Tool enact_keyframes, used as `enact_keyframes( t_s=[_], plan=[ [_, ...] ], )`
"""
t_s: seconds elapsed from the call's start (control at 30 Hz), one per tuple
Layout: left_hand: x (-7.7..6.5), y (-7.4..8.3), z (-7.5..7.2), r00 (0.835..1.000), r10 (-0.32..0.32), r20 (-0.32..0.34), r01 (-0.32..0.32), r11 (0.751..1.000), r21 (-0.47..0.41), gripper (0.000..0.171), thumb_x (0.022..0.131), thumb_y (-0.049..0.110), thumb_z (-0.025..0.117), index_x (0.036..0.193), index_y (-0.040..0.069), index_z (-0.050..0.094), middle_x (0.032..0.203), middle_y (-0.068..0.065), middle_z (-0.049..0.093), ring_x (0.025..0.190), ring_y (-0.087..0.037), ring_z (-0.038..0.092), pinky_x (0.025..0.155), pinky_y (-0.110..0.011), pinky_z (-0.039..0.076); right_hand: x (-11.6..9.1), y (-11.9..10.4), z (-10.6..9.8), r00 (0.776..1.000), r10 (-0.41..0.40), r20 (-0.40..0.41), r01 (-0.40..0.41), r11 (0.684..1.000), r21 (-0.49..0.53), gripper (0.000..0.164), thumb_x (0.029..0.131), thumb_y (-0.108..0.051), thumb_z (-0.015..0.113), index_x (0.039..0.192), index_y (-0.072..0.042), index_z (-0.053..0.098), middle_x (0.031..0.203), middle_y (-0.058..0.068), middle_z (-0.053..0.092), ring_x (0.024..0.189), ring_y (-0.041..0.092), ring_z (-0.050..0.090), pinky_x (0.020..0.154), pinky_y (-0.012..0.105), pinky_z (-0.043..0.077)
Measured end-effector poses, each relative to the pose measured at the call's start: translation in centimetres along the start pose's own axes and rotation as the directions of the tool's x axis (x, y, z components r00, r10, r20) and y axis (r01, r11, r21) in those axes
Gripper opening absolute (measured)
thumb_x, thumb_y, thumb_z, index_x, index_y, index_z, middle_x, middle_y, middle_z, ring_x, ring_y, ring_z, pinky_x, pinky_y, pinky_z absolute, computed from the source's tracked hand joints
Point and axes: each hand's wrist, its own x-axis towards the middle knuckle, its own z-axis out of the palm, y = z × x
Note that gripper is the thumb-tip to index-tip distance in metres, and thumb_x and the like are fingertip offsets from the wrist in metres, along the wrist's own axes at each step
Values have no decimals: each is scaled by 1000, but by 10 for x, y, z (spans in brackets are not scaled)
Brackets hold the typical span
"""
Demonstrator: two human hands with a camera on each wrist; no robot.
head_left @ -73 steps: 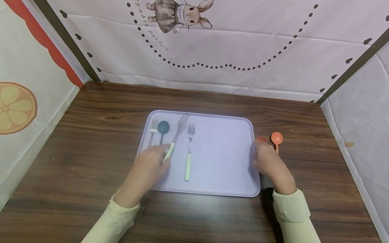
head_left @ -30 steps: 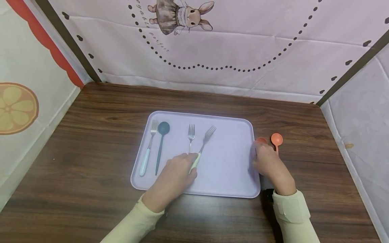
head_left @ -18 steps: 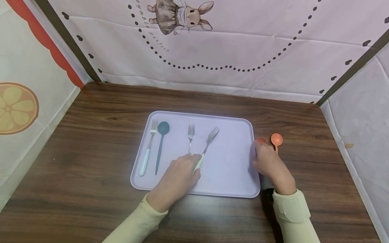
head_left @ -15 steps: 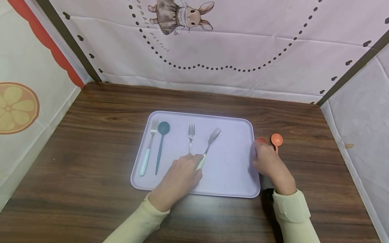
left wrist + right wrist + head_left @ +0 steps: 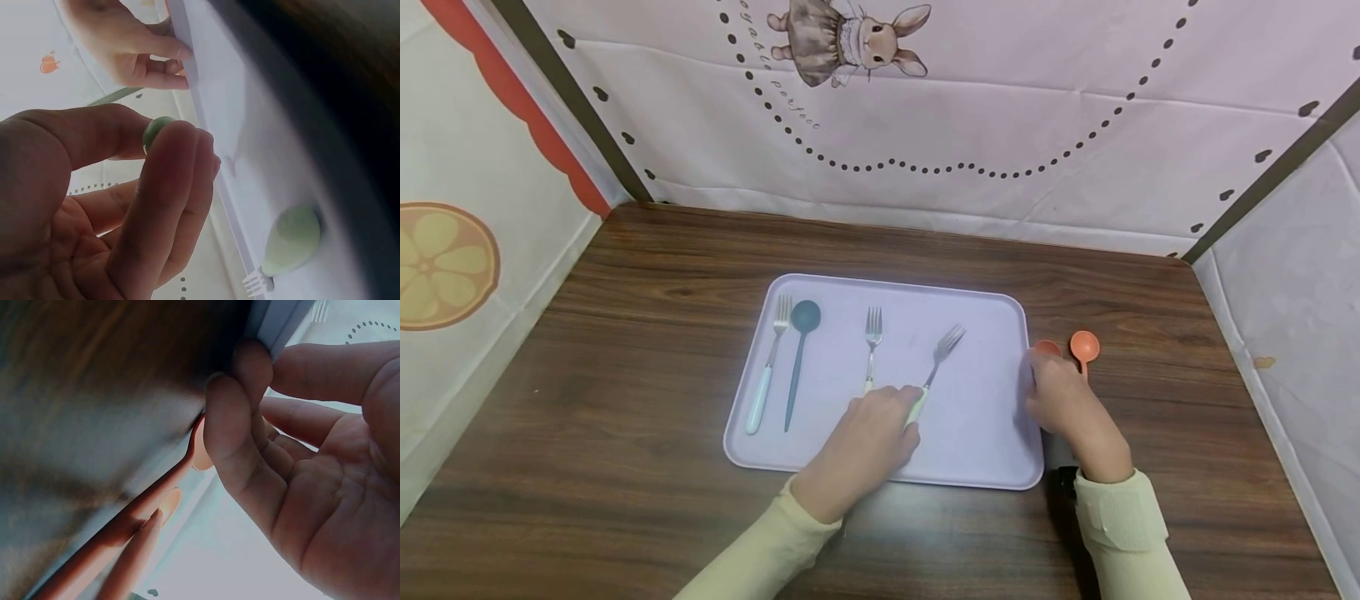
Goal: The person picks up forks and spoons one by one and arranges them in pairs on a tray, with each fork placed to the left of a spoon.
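Note:
My left hand (image 5: 865, 446) pinches the pale green handle of a fork (image 5: 946, 346) between thumb and fingers, over the right-middle part of a lilac tray (image 5: 985, 400). The handle's end (image 5: 153, 134) shows between the fingertips in the left wrist view, raised off the tray. Under that hand lies a second green-handled fork (image 5: 873, 327), its handle mostly hidden in the head view. Farther left on the tray are a dark teal spoon (image 5: 806, 317) and a fork with a light blue handle (image 5: 760, 398). My right hand (image 5: 1067, 404) grips the tray's right rim (image 5: 278, 325).
Two orange spoons lie on the wooden table (image 5: 625, 400) right of the tray: one (image 5: 1084, 344) shows its bowl, the other (image 5: 1047, 347) is partly behind my right hand. Printed cloth walls (image 5: 1000, 117) enclose the back and sides.
My left hand has carried the green-handled fork rightward, from beside the teal spoon, past the other green-handled fork. My right hand has stayed at the tray's rim.

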Motion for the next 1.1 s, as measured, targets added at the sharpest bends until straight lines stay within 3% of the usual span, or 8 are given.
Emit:
enact_keyframes(
  t_s=[0.43,0.87,1.1],
  plan=[
    [7,13,8,1000,-4,17,4,1000,-4,23,75,9,64,97,5,63,69,-5,59,59,-16,51,46,-32,48,-1,-1,1,1000,7,7,-7,1000,12,15,66,5,55,74,-4,45,61,8,43,58,27,43,51,44,42],
    [16,19,22,1000,10,8,-10,1000,-7,11,74,10,66,81,6,58,58,0,49,50,-11,43,40,-28,41,-2,-2,1,999,-8,-34,8,1000,7,12,68,5,52,72,-4,45,63,10,44,59,28,44,53,47,42],
    [18,26,30,999,-8,35,7,1000,30,20,74,17,69,68,11,50,52,2,43,46,-12,41,37,-29,39,-1,-1,0,999,-21,-34,21,1000,13,14,66,6,53,72,-4,45,63,10,45,59,29,45,54,48,42]
  ],
)
